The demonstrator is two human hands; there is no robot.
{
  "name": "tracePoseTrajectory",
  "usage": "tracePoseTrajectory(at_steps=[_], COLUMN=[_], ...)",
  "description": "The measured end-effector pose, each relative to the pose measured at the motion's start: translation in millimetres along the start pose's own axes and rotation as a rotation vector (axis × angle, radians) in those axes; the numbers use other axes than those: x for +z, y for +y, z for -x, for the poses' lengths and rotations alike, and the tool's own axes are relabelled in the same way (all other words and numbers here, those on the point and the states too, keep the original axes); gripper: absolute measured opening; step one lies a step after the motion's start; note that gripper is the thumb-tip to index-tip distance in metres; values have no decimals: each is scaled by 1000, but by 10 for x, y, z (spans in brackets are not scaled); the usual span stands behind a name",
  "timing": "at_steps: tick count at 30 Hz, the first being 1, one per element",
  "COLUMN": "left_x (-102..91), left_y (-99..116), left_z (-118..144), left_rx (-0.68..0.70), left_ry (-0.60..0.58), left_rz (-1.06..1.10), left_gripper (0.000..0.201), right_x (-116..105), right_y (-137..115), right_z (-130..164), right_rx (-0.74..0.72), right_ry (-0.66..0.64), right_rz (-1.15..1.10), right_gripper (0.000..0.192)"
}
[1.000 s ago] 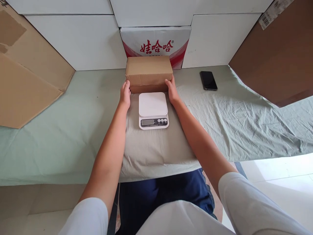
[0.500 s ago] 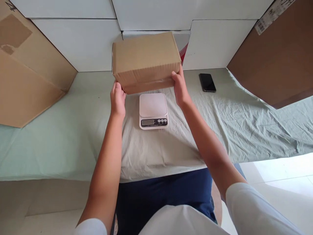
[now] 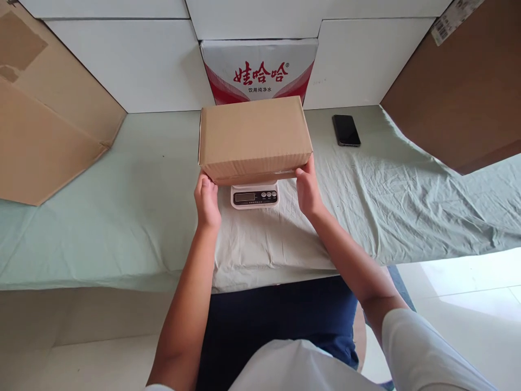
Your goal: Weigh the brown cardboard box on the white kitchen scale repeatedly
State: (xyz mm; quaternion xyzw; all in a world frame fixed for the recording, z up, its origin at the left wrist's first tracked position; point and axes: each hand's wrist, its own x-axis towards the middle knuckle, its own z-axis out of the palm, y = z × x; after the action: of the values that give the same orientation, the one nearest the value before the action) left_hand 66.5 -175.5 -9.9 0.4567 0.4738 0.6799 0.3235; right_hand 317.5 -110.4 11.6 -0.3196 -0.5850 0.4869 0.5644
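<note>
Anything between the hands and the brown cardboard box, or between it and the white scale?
Nothing visible. Left hand and right hand hold the brown rectangular cardboard box directly; nothing shows between it and the white digital scale, which it partly hides.

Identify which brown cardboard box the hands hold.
The middle box, between left hand and right hand; the left-edge box and right-edge box are untouched.

Pale green cloth (image 3: 101,217) spans the middle. A black phone (image 3: 346,130) lies on it, right of upper centre. A tan cardboard box (image 3: 52,125) fills the upper left, a brown box (image 3: 456,98) the upper right. White panels (image 3: 126,68) line the top; at top centre, a white-and-red carton (image 3: 260,53) bears red Chinese characters. Pale floor tiles (image 3: 468,309), lower right.
</note>
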Motion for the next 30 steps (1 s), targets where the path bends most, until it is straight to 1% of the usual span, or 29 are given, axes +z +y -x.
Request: tracePoseTrajectory(at_steps=[6, 10, 15, 19, 25, 30], left_x=[39, 24, -14, -27, -29, -40], left_y=[-31, -44, -52, -59, -49, -45], left_z=[-67, -93, -101, -111, -130, -156], left_rx=[13, -4, -8, -20, -20, -29], left_ry=[60, 48, 3, 0, -3, -6], left_rz=[89, 127, 97, 54, 46, 23], left_gripper=[80, 81, 84, 89, 90, 94], right_x=[39, 29, 17, 13, -6, -15], right_y=[26, 54, 60, 100, 185, 196], right_z=[48, 16, -34, -54, -66, -51], right_rx=[15, 17, 50, 44, 16, -2], right_ry=[-48, -52, -16, 1, -9, -24], right_rz=[-17, 2, -48, -90, -86, -76], right_gripper=[90, 88, 84, 80, 79, 78])
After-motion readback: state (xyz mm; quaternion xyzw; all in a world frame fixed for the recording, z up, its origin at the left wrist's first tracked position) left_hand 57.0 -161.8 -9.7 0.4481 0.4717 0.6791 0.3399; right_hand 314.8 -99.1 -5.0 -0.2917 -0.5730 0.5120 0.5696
